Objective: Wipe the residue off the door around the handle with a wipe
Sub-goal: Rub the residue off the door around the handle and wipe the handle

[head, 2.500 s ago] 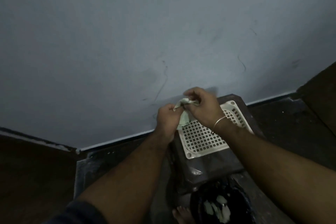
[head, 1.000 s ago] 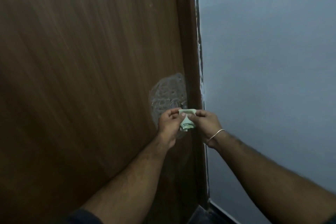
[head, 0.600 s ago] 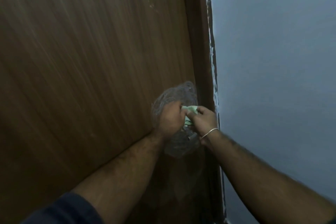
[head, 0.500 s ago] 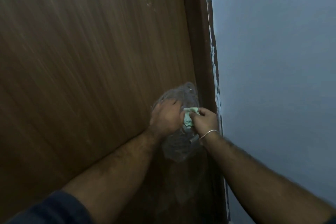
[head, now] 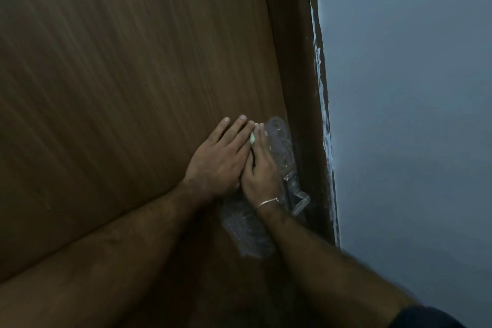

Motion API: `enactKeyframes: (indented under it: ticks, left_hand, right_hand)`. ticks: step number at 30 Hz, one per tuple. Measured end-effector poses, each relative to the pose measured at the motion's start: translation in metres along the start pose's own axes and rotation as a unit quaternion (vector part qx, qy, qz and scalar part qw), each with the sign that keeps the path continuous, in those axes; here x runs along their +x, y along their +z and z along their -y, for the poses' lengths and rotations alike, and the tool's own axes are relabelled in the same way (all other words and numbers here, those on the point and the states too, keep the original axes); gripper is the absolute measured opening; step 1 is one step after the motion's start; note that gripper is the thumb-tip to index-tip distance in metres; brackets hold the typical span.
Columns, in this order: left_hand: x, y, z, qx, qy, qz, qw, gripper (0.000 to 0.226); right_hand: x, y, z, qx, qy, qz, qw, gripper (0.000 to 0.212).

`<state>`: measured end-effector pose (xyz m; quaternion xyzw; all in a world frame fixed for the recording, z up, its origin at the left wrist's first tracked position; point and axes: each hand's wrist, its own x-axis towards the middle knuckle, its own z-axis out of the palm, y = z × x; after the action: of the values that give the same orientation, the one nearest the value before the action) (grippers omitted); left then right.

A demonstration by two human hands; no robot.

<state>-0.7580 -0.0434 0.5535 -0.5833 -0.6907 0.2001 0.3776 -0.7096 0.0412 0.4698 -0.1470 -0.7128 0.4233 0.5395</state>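
Observation:
A brown wooden door (head: 119,88) fills the left of the view. A whitish patch of residue (head: 247,229) spreads on it around a metal handle (head: 296,194) near the door's right edge. My left hand (head: 217,160) lies flat on the door with its fingers stretched out. My right hand (head: 262,168) lies beside it, pressed flat against the residue, with a bangle on the wrist. Only a small pale green bit of the wipe (head: 251,138) shows between the two hands; the rest is hidden under them.
The dark door frame (head: 300,61) runs down the right of the door, with flaked white paint along its edge. A blue-grey wall (head: 412,114) takes up the right side of the view.
I turned from the basket by the wall to the door. Both hands held the wipe between fingertips by the handle; now they are spread flat on the door over the wipe, higher on the residue.

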Motion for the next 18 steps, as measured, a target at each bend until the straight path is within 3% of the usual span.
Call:
enactKeyframes:
  ticks: [6,10,15,18]
  left_hand:
    - [0.0,-0.015,0.007,-0.029,-0.007,-0.021,0.999,0.064]
    - [-0.004,-0.022,0.017,-0.009,-0.005,-0.014,1.0,0.064]
    - [-0.007,-0.02,0.025,0.003,0.012,-0.012,1.0,0.062]
    - [-0.006,-0.024,0.026,-0.011,0.015,-0.019,1.0,0.06]
  right_hand:
    - [0.018,0.004,-0.01,0.015,0.096,-0.034,0.995,0.054]
    - [0.001,0.009,-0.011,-0.017,-0.014,0.004,1.0,0.058]
    - [0.037,0.003,-0.021,-0.008,0.112,-0.065,0.992,0.057]
    - [0.032,0.005,-0.021,-0.031,0.002,-0.032,0.999,0.059]
